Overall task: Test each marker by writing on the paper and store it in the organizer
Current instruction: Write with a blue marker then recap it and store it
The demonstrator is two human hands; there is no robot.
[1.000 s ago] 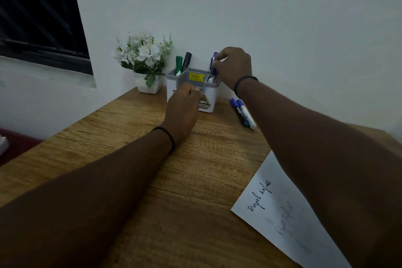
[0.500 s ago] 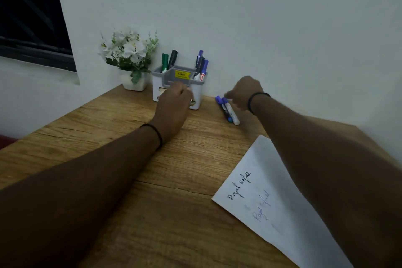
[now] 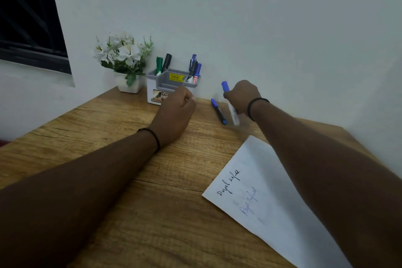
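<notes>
R hand (image 3: 242, 95) fingers curled round white-barrelled blue-capped marker (image 3: 230, 104), lifted off wooden desk (image 3: 108, 141). L hand (image 3: 176, 113) fingers clenched, holding nothing visible, just in front of grey-and-white plastic organizer (image 3: 171, 85). Slim blue pen (image 3: 218, 111) lies on desk beside.

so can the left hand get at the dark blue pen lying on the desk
Probably yes. The blue pen lies bare on the desk between the left hand and the right hand, which grips a blue-capped marker. Nothing lies between the left hand and the pen.
</notes>
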